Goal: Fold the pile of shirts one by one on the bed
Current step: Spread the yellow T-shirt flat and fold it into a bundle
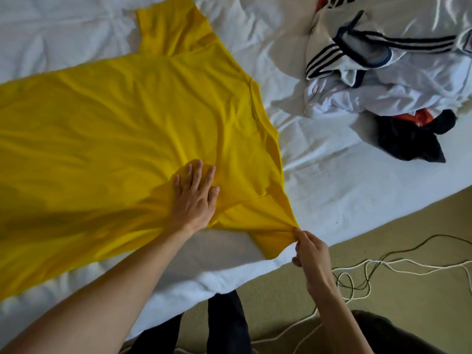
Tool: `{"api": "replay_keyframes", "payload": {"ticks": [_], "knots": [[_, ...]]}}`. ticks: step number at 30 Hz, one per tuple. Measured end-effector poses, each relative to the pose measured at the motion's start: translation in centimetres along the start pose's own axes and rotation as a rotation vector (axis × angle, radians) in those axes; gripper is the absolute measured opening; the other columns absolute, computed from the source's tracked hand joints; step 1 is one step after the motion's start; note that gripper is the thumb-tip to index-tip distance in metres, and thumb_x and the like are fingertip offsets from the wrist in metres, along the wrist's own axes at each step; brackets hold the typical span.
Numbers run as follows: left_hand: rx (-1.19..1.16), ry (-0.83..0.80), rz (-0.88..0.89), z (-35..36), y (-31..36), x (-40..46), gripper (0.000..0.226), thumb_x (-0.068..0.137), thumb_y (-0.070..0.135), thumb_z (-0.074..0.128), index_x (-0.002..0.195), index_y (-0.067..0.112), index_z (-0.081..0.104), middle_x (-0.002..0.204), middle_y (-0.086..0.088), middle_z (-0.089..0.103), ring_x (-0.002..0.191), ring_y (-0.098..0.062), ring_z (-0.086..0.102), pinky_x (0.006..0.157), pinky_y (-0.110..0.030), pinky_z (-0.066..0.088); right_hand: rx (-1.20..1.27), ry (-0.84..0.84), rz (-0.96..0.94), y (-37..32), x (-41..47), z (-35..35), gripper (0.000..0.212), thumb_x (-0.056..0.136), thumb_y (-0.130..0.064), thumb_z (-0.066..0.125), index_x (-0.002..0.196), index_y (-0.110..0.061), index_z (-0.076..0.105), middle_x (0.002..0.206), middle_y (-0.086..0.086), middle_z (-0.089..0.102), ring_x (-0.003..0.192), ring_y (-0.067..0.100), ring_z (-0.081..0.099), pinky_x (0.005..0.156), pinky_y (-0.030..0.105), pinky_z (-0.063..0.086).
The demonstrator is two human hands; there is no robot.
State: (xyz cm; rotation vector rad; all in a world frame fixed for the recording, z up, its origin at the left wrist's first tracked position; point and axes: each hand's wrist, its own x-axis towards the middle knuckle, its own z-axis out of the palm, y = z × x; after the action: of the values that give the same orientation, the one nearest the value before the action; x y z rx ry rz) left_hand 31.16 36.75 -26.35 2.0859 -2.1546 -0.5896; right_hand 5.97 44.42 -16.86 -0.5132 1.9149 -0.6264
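Right hand (310,254) nearest the bed edge: fingers pinch the hem corner of the near sleeve (270,233) of the yellow shirt (127,118), wrist low, forearm coming up from the lower right. Sleeve cloth is drawn taut toward that pinch, so the sleeve points out over the edge of the bed (332,190), toward the person. Left hand (195,198) next: palm down, fingers straight and slightly spread, pressing flat on the shirt body just inboard of the sleeve seam; long forearm reaching in from the lower left. Shirt lies spread on the bed, long axis running left to right in view, collar end to the right, hem off frame to the left, far sleeve (168,24) lying away toward the top. Judgement: coming move looks like a sleeve fold inward, away from the person; the right hand holds the free end, the left marks the fold line, and the sleeve lies just right of and nearer than the left fingers. Farther right, well apart, a pile of shirts (388,72) waits: white with dark stripes, some orange, a dark piece below. Cords (383,267) trail over the floor.
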Motion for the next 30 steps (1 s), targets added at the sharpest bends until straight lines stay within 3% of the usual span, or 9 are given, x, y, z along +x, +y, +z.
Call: {"api": "replay_keyframes", "payload": {"ticks": [4,8,12,17,20,22,25,27,30], "knots": [[0.029,-0.004,-0.020,0.3,0.3,-0.3,0.062,0.098,0.052,0.022,0.154,0.026,0.034,0.162,-0.009,0.026,0.150,-0.032,0.023,0.116,-0.059,0.017,0.100,-0.133,-0.065,-0.8,-1.8,2.4,0.024,0.101,-0.034,0.051,0.087,-0.015,0.055,0.082,-0.001,0.062,0.082,0.016,0.060,0.078,0.033,0.053],[0.043,-0.004,-0.020,0.4,0.4,-0.3,0.062,0.099,0.052,0.022,0.154,0.026,0.035,0.162,-0.009,0.027,0.149,-0.032,0.024,0.116,-0.059,0.017,-0.208,-0.021,-0.211,-0.7,-2.1,5.5,0.042,0.074,-0.052,0.071,0.073,-0.016,0.048,0.063,-0.004,0.047,0.056,0.011,0.042,0.051,0.026,0.035],[0.054,-0.009,-0.026,0.8,0.2,-0.1,0.063,0.099,0.054,0.018,0.155,0.027,0.031,0.163,-0.008,0.023,0.150,-0.031,0.021,0.116,-0.059,0.015,-0.175,0.103,-0.353,-0.5,-2.2,6.8,0.047,0.096,-0.024,0.062,0.059,-0.021,0.033,0.053,-0.012,0.031,0.056,0.007,0.024,0.051,0.030,0.022],[0.035,-0.007,-0.036,0.7,0.3,-0.3,0.064,0.099,0.053,0.018,0.155,0.027,0.031,0.163,-0.008,0.022,0.150,-0.031,0.021,0.117,-0.059,0.014,-0.092,0.121,-0.358,-0.5,-2.6,7.2,0.042,0.102,-0.024,0.051,0.061,-0.025,0.041,0.054,-0.010,0.040,0.056,0.009,0.032,0.052,0.036,0.027],[0.027,0.028,-0.007,0.5,0.0,-0.4,0.061,0.100,0.053,0.022,0.154,0.027,0.034,0.163,-0.008,0.025,0.150,-0.031,0.023,0.116,-0.058,0.015,-0.431,0.013,-0.189,-0.7,-1.8,4.6,0.037,0.101,-0.022,0.050,0.064,-0.023,0.043,0.062,-0.001,0.053,0.064,0.022,0.045,0.059,0.037,0.032],[-0.001,0.024,-0.016,0.4,0.1,-0.5,0.061,0.100,0.053,0.024,0.154,0.027,0.033,0.164,-0.006,0.023,0.151,-0.029,0.019,0.117,-0.058,0.015,-0.866,-0.068,-0.037,-2.3,-2.0,2.2,0.029,0.101,-0.029,0.043,0.074,-0.020,0.047,0.089,0.010,0.066,0.083,0.029,0.055,0.068,0.036,0.039],[-0.063,0.051,-0.066,0.1,0.6,0.3,0.063,0.098,0.053,0.026,0.154,0.023,0.035,0.163,-0.008,0.025,0.150,-0.029,0.021,0.115,-0.058,0.021,-1.340,-0.040,0.053,-5.8,-2.2,0.8,0.023,0.100,-0.029,0.033,0.117,-0.024,0.047,0.135,0.005,0.050,0.126,0.028,0.046,0.093,0.042,0.041],[-0.065,0.101,-0.125,-0.2,1.1,1.6,0.062,0.098,0.049,0.028,0.153,0.020,0.037,0.161,-0.010,0.030,0.148,-0.028,0.029,0.113,-0.056,0.024,-1.401,0.079,-0.164,-8.6,-1.6,3.0,0.041,0.100,-0.026,0.032,0.141,-0.018,0.033,0.150,0.007,0.033,0.138,0.031,0.033,0.106,0.053,0.035],[-0.087,0.144,-0.178,-0.1,1.3,3.7,0.059,0.100,0.043,0.028,0.151,0.015,0.040,0.157,-0.011,0.036,0.145,-0.029,0.035,0.112,-0.056,0.028,-0.999,0.100,-0.889,-11.1,2.7,9.3,0.046,0.096,-0.020,0.040,0.135,0.001,0.051,0.147,0.022,0.046,0.135,0.039,0.044,0.104,0.056,0.043]]}}
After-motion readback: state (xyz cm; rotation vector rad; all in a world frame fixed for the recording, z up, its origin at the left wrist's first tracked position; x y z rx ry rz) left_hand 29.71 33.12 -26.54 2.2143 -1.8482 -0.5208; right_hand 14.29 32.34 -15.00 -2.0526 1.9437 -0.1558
